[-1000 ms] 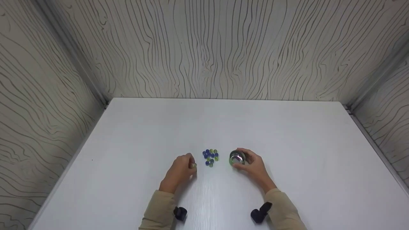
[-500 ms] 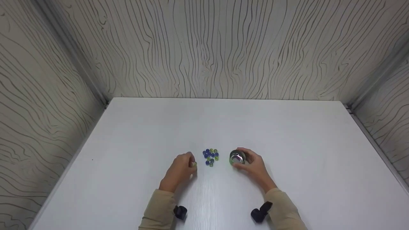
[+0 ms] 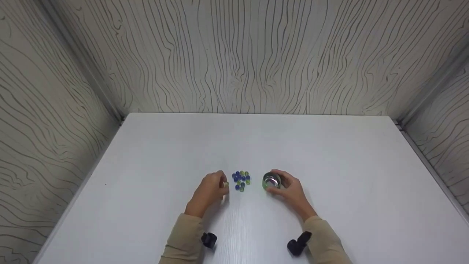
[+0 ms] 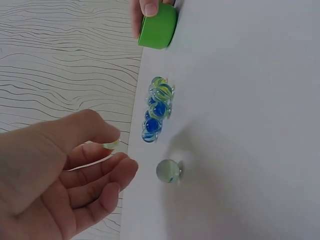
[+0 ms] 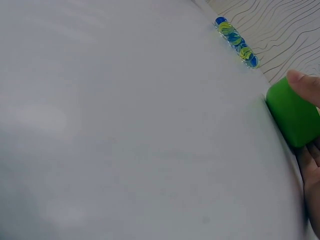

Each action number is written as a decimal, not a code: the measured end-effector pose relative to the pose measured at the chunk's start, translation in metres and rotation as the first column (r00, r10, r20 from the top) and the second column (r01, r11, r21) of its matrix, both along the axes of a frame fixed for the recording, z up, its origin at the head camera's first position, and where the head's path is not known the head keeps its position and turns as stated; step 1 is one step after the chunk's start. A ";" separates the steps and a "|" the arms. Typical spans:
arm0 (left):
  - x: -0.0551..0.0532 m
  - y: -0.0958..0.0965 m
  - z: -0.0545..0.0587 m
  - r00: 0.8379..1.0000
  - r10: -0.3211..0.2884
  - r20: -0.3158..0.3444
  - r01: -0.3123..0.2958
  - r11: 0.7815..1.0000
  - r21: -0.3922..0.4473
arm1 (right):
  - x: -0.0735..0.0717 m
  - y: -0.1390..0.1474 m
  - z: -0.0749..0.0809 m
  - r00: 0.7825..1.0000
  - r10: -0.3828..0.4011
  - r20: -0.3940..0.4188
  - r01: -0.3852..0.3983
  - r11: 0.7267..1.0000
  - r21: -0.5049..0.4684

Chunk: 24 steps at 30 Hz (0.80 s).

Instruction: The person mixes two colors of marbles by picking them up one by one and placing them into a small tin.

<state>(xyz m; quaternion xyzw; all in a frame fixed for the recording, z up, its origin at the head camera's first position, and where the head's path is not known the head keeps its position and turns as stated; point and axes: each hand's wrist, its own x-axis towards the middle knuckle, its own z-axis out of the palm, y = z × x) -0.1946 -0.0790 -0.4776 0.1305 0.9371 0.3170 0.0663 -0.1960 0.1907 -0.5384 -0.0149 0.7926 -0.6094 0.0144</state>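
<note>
My left hand [image 3: 209,191] pinches a yellow-green glass marble [image 4: 111,144] between thumb and index finger, with the other fingers curled loosely below. A clear marble [image 4: 168,171] lies on the table close to those fingers in the left wrist view; the hand hides it from the head view. To the right sits a cluster of blue and yellow-green marbles [image 3: 240,178]. My right hand [image 3: 291,190] grips a small green cup [image 4: 159,27] around its side. The cup stands upright on the table, its shiny metal inside [image 3: 272,179] facing up.
The white table [image 3: 329,146] reaches to a wood-grain patterned panel [image 3: 234,55] at the back, with similar panels at both sides. A black wrist camera [image 3: 209,240] is strapped to the left forearm, another black camera [image 3: 297,245] to the right.
My left hand has lifted slightly and shifted a little to the right with the marble between its fingertips. The right hand, the cup and the marble cluster stay in place.
</note>
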 end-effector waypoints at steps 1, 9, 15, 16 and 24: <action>0.000 0.001 0.001 1.000 -0.001 -0.008 0.001 1.000 -0.003 | 0.000 0.000 0.000 1.000 0.001 -0.002 -0.001 1.000 0.004; -0.002 0.007 0.009 1.000 0.001 -0.009 -0.001 1.000 -0.020 | 0.000 0.000 -0.001 1.000 -0.008 0.011 0.008 1.000 0.025; -0.004 0.011 0.012 0.999 -0.027 -0.047 0.026 0.999 -0.030 | 0.000 0.000 -0.001 1.000 -0.012 0.004 0.012 0.999 0.039; -0.005 0.012 0.012 0.998 -0.033 -0.055 0.032 0.999 -0.029 | 0.000 0.000 -0.001 1.000 -0.011 0.007 0.011 1.000 0.028; -0.009 0.025 0.019 0.996 -0.051 -0.075 0.050 0.999 -0.009 | -0.001 0.002 -0.001 1.000 0.004 0.027 -0.003 1.000 -0.030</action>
